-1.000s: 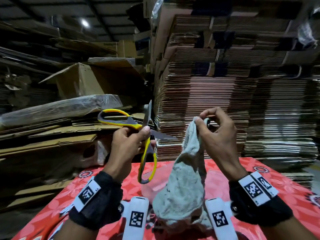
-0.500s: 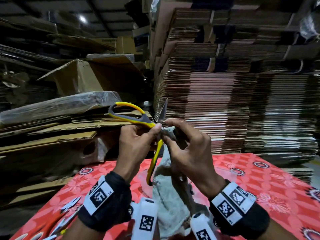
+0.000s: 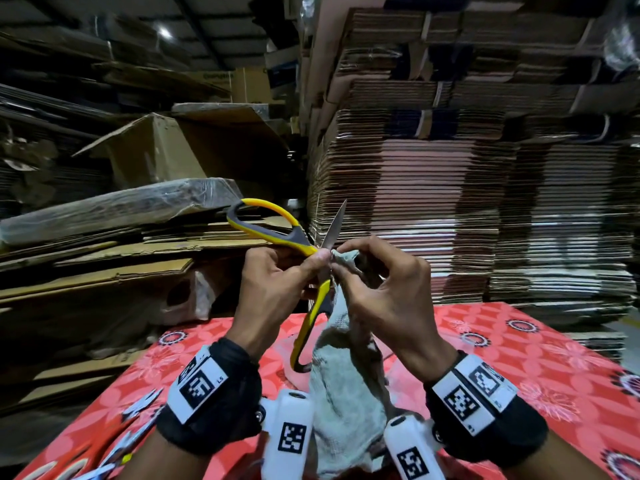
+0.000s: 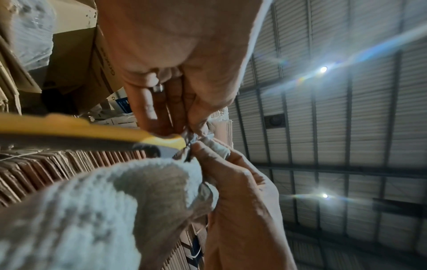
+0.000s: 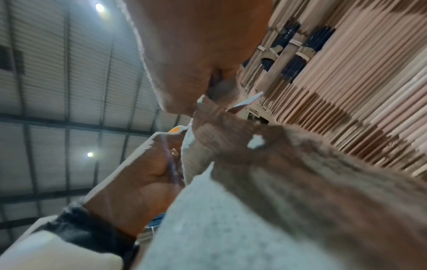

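My left hand (image 3: 277, 285) grips a pair of yellow-and-grey scissors (image 3: 273, 223) near the pivot, held up above the table with the blades spread apart. One blade (image 3: 334, 225) points up; the lower handle (image 3: 310, 323) hangs down. My right hand (image 3: 381, 292) pinches a dirty grey-white cloth (image 3: 346, 382) and presses it against the scissors at the pivot. The cloth hangs down between my wrists. In the left wrist view the cloth (image 4: 92, 210) fills the lower left beside the yellow handle (image 4: 92, 129). The right wrist view shows the cloth (image 5: 277, 201) and a blade tip (image 5: 248, 102).
A table with a red flowered cover (image 3: 519, 358) lies under my hands. Tall stacks of flattened cardboard (image 3: 450, 202) rise behind it on the right. Loose cardboard sheets and a plastic-wrapped bundle (image 3: 121, 209) pile up on the left. Small white items (image 3: 138, 407) lie at the table's left edge.
My right hand brought the cloth leftward from a raised spot apart from the scissors onto them. The scissors tilted so one blade points up. Since half a second ago little has changed.
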A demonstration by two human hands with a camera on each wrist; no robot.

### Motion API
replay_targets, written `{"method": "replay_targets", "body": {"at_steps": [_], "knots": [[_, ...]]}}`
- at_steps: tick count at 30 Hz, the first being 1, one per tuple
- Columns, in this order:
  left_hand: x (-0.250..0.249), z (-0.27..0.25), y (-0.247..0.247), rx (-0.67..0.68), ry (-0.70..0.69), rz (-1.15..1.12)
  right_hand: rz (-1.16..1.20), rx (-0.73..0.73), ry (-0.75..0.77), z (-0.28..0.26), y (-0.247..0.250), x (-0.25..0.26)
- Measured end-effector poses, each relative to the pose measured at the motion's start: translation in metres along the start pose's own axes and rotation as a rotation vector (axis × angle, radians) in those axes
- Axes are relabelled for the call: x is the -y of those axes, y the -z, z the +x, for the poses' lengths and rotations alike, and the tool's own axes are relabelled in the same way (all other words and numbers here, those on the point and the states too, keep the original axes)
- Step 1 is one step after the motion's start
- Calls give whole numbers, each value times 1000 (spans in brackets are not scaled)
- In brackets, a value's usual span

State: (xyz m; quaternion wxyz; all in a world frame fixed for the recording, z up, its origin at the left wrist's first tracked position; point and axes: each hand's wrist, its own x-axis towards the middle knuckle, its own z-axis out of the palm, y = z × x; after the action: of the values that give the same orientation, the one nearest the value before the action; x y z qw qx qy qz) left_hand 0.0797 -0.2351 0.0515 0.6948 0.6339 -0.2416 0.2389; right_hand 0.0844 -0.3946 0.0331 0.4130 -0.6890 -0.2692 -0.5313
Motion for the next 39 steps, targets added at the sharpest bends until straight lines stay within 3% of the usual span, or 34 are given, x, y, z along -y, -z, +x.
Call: {"method": "replay_targets", "body": {"at_steps": [7,16,23,31,39], "knots": [[3,1,2,23,7,13,145,-6,-203,2,0,-5],[1,0,5,53,-2,14,227,-84,-253,-1,-2,-2],[0,1,1,8,-9,-39,141,-130,-75,-9,-7,6],[3,2,1,-63,21,-67,62,-36,60,-8,-4,-9],[2,11,15,-138,33,-89,134,62,-5,-5,-1,-33]]}}
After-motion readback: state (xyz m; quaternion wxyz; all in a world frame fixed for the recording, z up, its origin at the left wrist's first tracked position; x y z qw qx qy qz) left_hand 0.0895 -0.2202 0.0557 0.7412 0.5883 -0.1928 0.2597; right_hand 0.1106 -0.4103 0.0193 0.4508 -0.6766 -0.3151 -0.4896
